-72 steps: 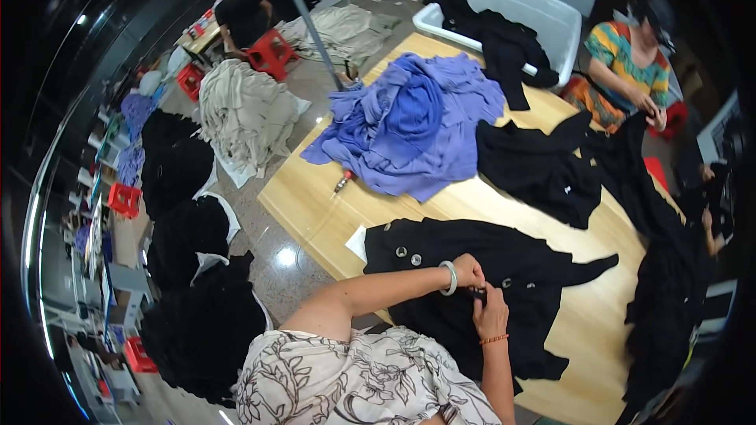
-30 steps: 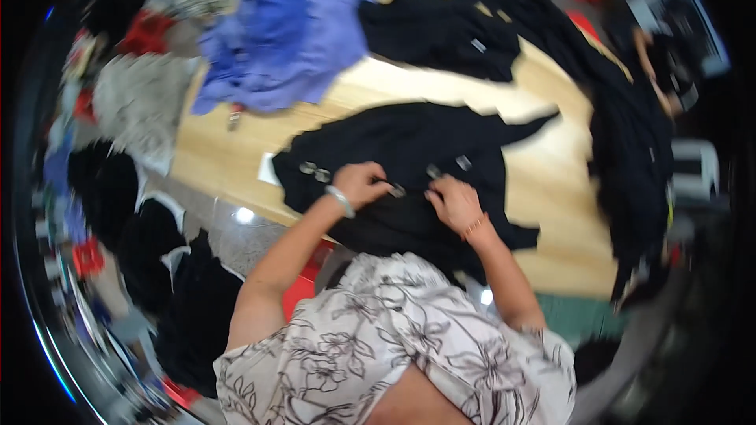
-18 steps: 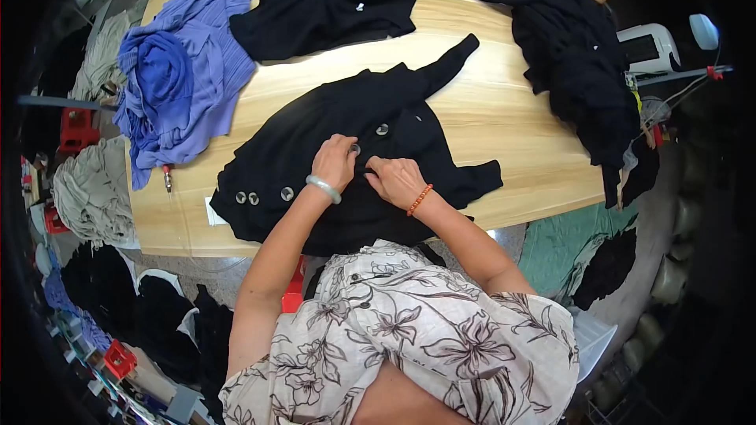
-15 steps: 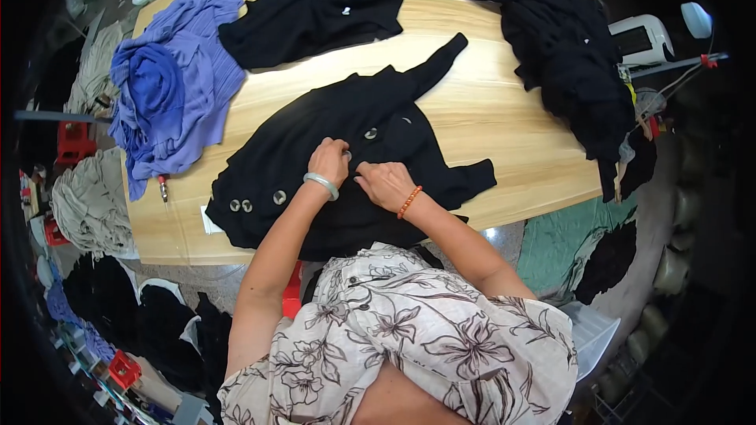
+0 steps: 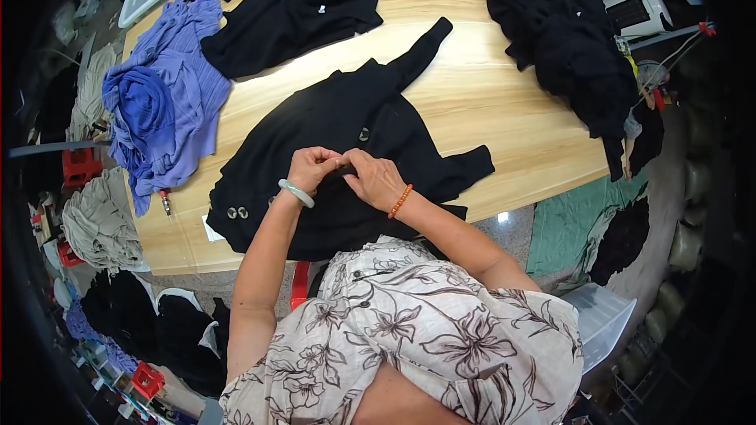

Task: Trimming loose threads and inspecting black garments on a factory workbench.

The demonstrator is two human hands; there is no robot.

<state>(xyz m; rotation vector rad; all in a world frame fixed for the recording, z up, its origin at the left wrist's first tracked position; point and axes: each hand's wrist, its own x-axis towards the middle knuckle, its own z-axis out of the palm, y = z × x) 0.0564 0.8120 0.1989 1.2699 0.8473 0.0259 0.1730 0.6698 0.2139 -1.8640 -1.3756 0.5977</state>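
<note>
1. Head view looks down on your two hands meeting over a black buttoned coat (image 5: 331, 149) spread flat on the wooden table (image 5: 504, 110), with its near hem hanging toward you over the table edge

2. Your left hand (image 5: 311, 169), with a pale green bangle (image 5: 296, 193) on its wrist, is closed in a pinch on a fold of the coat's front; your right hand (image 5: 378, 179), with an orange bead bracelet (image 5: 400, 201) on its wrist, is curled shut on the same fold, fingertips touching the left ones. What lies between the fingertips is too small to tell

3. One sleeve (image 5: 421, 43) stretches away up the table; a round button (image 5: 364, 134) shows just above your hands and two more buttons (image 5: 237, 212) sit near the left hem

4. Judge the coat as soft, limp and fairly thick: it will sag and bunch wherever you lift it, will not slip on the wood and will not break. Only the buttons are hard

5. Best hold is a pinch on the front edge or close beside a button, where the cloth is doubled and firmer; a grip in mid-panel would only gather slack

6. Around it: a heap of blue-violet garments (image 5: 161, 102) to your left, another black garment (image 5: 295, 16) beyond the coat, and a dark pile (image 5: 567, 39) at far right, all apart from your coat
</note>
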